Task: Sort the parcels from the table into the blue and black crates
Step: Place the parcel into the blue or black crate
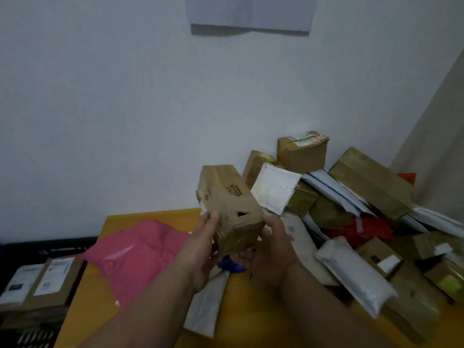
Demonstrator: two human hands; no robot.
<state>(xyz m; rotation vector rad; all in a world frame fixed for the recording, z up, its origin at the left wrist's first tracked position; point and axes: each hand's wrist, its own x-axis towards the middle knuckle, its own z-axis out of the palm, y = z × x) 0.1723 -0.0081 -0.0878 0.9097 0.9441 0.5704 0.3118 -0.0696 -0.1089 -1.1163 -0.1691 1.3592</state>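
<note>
I hold a long brown cardboard box (229, 199) up over the yellow table (150, 214), tilted away from me, with a small hole in its tape. My left hand (200, 249) grips its near left side and my right hand (270, 249) cups its near right end from below. A black crate (47, 247) stands low at the left, and brown boxes with white labels (42, 282) lie in it. No blue crate shows in this view.
A pink plastic mailer (140, 257) lies on the table's left part. Several boxes and white mailers (351, 197) are heaped at the right against the wall. A white padded parcel (356, 275) and a small blue item (231, 266) lie under my hands.
</note>
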